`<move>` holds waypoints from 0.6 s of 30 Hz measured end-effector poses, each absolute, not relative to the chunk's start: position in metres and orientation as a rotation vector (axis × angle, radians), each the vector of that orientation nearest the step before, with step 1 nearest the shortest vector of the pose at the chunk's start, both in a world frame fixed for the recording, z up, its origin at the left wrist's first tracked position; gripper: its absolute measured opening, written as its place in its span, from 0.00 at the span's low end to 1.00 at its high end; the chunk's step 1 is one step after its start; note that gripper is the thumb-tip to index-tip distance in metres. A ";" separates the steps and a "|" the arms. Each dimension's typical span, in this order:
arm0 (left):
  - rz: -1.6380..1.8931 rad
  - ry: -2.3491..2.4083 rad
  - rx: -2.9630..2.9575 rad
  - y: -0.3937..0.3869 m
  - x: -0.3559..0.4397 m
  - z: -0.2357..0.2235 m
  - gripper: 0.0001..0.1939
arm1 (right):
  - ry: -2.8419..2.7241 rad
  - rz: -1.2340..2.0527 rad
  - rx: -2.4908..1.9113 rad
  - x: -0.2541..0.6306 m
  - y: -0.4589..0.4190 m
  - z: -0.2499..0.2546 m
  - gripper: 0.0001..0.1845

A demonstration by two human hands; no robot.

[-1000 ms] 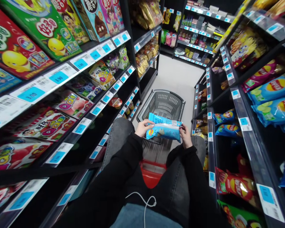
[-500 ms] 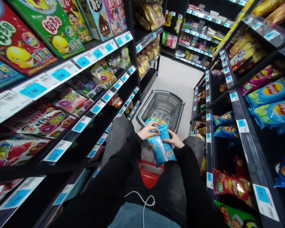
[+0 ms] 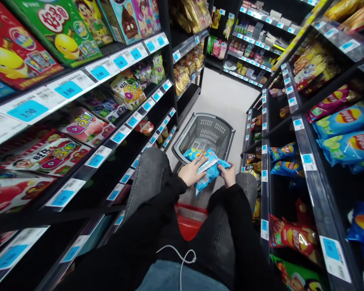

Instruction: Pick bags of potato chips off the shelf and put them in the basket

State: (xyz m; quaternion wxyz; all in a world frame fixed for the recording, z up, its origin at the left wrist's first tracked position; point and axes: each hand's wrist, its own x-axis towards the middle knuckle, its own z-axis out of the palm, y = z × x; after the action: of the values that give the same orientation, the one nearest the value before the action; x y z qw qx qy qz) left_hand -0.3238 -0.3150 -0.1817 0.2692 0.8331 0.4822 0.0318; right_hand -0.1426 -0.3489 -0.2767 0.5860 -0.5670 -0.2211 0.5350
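Observation:
A blue bag of chips (image 3: pixel 208 173) is between my hands, just above the near end of a grey shopping basket (image 3: pixel 182 135). My left hand (image 3: pixel 189 173) has its fingers lying across the bag's left side and grips it. At the bag's right end, my right hand (image 3: pixel 228 174) pinches the edge. The bag lies tilted, its pale seam facing me. Beyond my left fingers shows a blue and yellow packet (image 3: pixel 191 154); whether it rests in the basket or is held with the bag I cannot tell.
A left shelf holds snack boxes (image 3: pixel 74 46) and candy packets (image 3: pixel 60 155). The right shelf carries more chip bags (image 3: pixel 348 143). A red seat (image 3: pixel 189 227) is between my legs. Pale floor (image 3: pixel 223 87) runs to shelves at the far end.
The bag has turned from upright to slanted, its right end swinging up and right. My left hand has come down slightly with straighter fingers; my right hand has shifted right to the bag's edge.

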 end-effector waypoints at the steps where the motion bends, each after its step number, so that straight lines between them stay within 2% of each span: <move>1: 0.078 1.244 2.223 -0.312 -0.326 -0.182 0.33 | -0.615 1.205 -1.360 -0.133 -0.350 -0.275 0.39; 2: 0.073 1.187 2.185 -0.310 -0.329 -0.183 0.32 | -0.754 1.180 -1.387 -0.124 -0.350 -0.274 0.38; 5: 0.063 1.056 2.048 -0.304 -0.338 -0.188 0.29 | -1.209 1.279 -1.341 -0.108 -0.353 -0.272 0.21; 7: 0.069 1.023 1.985 -0.299 -0.342 -0.193 0.27 | -1.311 1.405 -1.279 -0.107 -0.355 -0.270 0.14; 13: 0.177 0.917 1.785 -0.283 -0.353 -0.189 0.16 | -1.287 1.519 -1.177 -0.104 -0.365 -0.264 0.16; 18: 0.304 0.885 1.716 -0.279 -0.354 -0.183 0.16 | -1.173 1.487 -1.082 -0.097 -0.369 -0.264 0.20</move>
State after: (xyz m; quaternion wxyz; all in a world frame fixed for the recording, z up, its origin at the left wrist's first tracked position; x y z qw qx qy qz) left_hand -0.3544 -0.2786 -0.1830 0.5590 0.7279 0.3755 0.1290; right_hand -0.0966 -0.3688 -0.2641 0.4620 -0.4398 -0.4770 0.6047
